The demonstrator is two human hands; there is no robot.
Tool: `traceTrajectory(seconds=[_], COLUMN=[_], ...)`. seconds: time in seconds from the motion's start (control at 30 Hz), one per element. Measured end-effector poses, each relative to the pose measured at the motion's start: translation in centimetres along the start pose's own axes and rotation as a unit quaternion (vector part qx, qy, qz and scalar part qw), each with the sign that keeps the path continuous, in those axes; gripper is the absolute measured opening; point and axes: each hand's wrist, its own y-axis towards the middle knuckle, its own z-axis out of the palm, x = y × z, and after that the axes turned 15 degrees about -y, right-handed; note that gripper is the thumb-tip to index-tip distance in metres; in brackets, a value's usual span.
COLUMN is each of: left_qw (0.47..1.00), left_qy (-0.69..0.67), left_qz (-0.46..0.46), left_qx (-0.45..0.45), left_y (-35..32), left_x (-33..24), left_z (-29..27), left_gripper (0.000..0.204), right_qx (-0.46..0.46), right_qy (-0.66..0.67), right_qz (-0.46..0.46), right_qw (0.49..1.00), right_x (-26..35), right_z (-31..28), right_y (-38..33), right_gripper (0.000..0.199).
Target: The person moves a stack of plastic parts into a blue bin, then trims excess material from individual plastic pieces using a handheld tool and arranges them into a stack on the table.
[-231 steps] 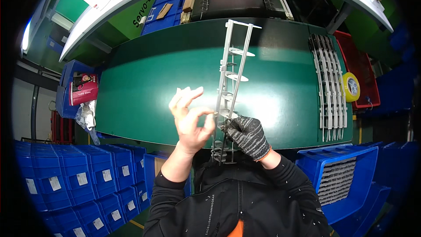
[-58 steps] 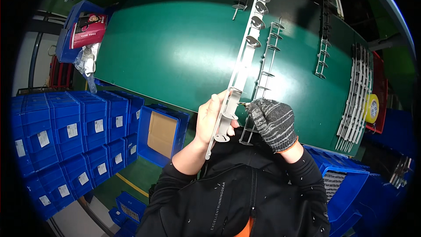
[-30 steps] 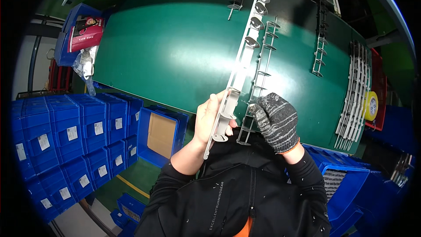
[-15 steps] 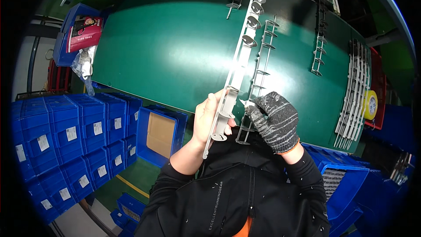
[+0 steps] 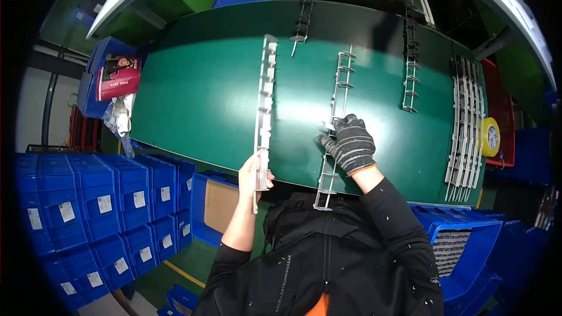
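My bare left hand (image 5: 250, 177) is closed round the near end of a long pale-grey plastic strip (image 5: 264, 105) with short ribs along it. The strip points away from me over the green table. My right hand (image 5: 352, 143), in a dark striped knit glove, is curled over the middle of a ladder-like grey strip (image 5: 342, 82) with thin rails and cross discs. That strip's near end reaches the table's front edge. A small pale piece (image 5: 329, 126) shows at the gloved fingertips; its kind is unclear, and the fingers hide part of the strip.
Two more ladder-like strips lie farther back, one at the top (image 5: 302, 20) and one right of centre (image 5: 411, 64). A row of several strips (image 5: 464, 129) lies at the right, beside a yellow round thing (image 5: 490, 137). Blue crates (image 5: 105, 199) are stacked left of the green table (image 5: 199, 93).
My left hand has swung its strip leftward, away from the ladder-like strip, and the strip has turned. My gloved hand stays by the ladder-like strip. The whole view has shifted.
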Motion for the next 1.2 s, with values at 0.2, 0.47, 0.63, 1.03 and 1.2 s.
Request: traceTrajectory(seconds=[0.2, 0.47, 0.63, 1.03, 1.2], left_qw=[0.951, 0.944, 0.948, 0.925, 0.969], left_qy=[0.283, 0.162, -0.085, 0.213, 0.175], left_qz=[-0.039, 0.285, 0.276, 0.26, 0.039], left_qx=[0.118, 0.038, 0.136, 0.177, 0.168], left_y=[1.8, 4.4, 1.0, -7.5, -5.8], left_x=[-2.3, -11.3, -13.0, -15.4, -8.8], left_z=[-1.7, 9.3, 13.1, 15.5, 13.9], left_gripper=[0.031, 0.034, 0.021, 0.015, 0.02], right_qx=[-0.08, -0.248, -0.219, -0.113, -0.192], right_qy=[-0.04, 0.126, 0.079, 0.428, 0.409], right_qz=[-0.031, -0.262, -0.317, -0.185, -0.177], right_qw=[0.996, 0.924, 0.919, 0.877, 0.874], right_x=[-2.3, -1.7, 1.1, -0.6, -0.2], right_z=[1.8, -3.6, -4.3, -5.6, -4.5], right_y=[1.2, -6.5, -7.9, -7.4, -8.5], right_gripper=[0.03, 0.023, 0.025, 0.017, 0.016])
